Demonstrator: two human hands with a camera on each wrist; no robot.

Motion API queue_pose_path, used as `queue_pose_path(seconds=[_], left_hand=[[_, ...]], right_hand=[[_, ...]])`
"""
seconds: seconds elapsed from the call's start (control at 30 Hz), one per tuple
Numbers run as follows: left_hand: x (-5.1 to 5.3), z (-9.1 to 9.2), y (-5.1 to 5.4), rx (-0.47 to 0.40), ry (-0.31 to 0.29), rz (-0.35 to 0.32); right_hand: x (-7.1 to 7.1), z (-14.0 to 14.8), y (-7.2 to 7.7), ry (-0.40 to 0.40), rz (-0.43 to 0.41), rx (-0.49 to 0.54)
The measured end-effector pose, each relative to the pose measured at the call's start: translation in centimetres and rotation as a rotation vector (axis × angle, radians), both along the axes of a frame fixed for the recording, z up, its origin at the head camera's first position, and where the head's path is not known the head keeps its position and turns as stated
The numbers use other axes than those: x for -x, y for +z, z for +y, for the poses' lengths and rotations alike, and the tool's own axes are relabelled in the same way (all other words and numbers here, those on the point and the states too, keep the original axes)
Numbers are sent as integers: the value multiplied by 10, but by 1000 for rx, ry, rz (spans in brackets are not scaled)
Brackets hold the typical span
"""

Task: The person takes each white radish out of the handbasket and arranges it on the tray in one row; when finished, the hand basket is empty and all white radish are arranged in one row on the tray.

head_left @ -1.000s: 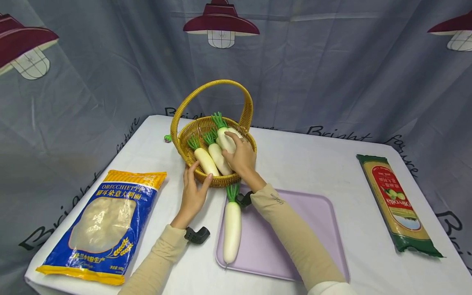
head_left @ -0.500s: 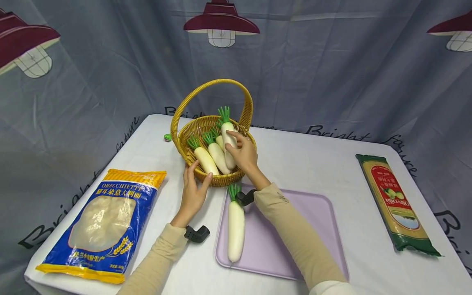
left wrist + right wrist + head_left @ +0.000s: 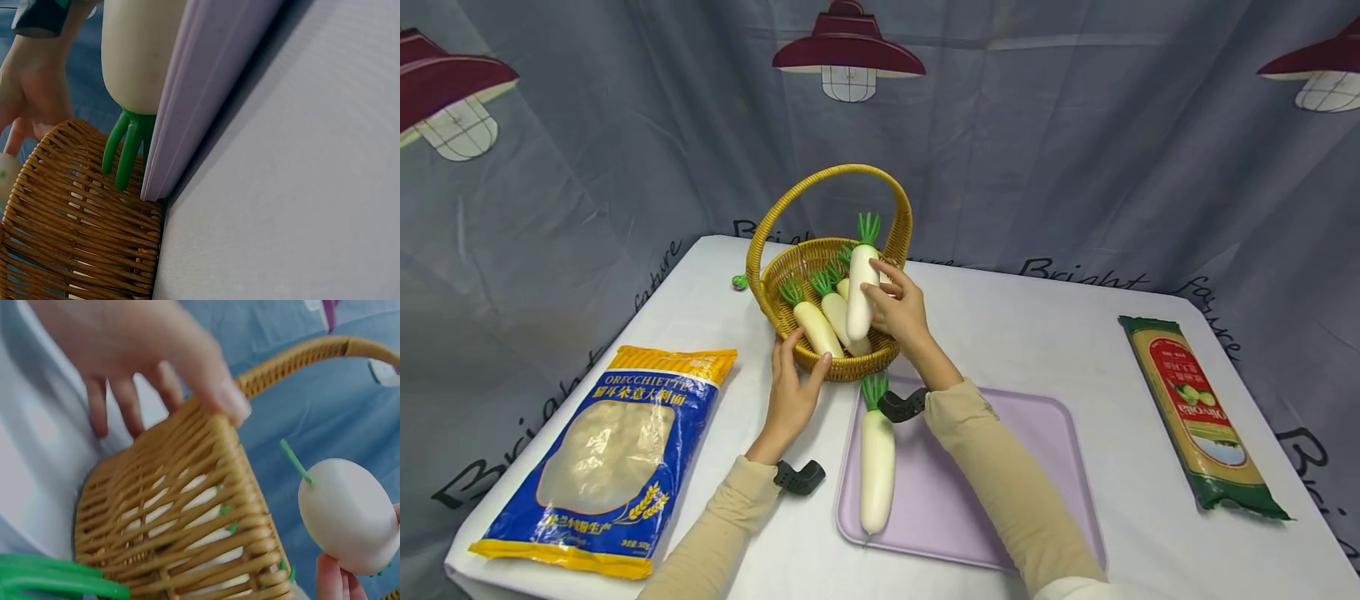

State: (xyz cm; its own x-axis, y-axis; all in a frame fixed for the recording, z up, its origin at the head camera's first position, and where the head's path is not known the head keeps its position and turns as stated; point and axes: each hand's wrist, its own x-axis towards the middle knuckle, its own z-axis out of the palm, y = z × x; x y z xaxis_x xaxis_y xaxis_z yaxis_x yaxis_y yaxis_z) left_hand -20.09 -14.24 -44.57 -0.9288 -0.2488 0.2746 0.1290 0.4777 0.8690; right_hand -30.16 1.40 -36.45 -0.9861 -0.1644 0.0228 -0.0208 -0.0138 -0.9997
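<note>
My right hand grips a white radish with a green top, held nearly upright over the right part of the wicker basket. In the right wrist view this radish shows its rounded lower end, with fingertips against it. My left hand touches the basket's front left side, fingers spread; the right wrist view shows its thumb at the rim. Several other radishes lie inside the basket, partly hidden. Another radish lies on the lilac tray, its leaves near the basket.
A blue and yellow pasta bag lies at the left of the white table. A green and red pasta packet lies at the right. Behind the basket's left side is a small green object. The basket's tall handle arches above it.
My right hand has lifted the radish up out of the pile and tilted it more upright, towards the camera. My left hand has stayed at the basket.
</note>
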Motion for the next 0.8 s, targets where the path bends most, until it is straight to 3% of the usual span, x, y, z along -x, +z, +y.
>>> queue_pose_path(seconds=[0.23, 0.47, 0.63, 0.8], left_hand=[[-1, 1, -1, -4, 5, 2], [0, 1, 2, -9, -1, -13], [0, 1, 2, -3, -2, -3], [-1, 0, 1, -3, 2, -5]], right_hand=[[-16, 13, 13, 71, -51, 42], [-44, 47, 21, 162, -84, 67], [-68, 76, 18, 185, -130, 39], [-96, 97, 3, 163, -174, -2]])
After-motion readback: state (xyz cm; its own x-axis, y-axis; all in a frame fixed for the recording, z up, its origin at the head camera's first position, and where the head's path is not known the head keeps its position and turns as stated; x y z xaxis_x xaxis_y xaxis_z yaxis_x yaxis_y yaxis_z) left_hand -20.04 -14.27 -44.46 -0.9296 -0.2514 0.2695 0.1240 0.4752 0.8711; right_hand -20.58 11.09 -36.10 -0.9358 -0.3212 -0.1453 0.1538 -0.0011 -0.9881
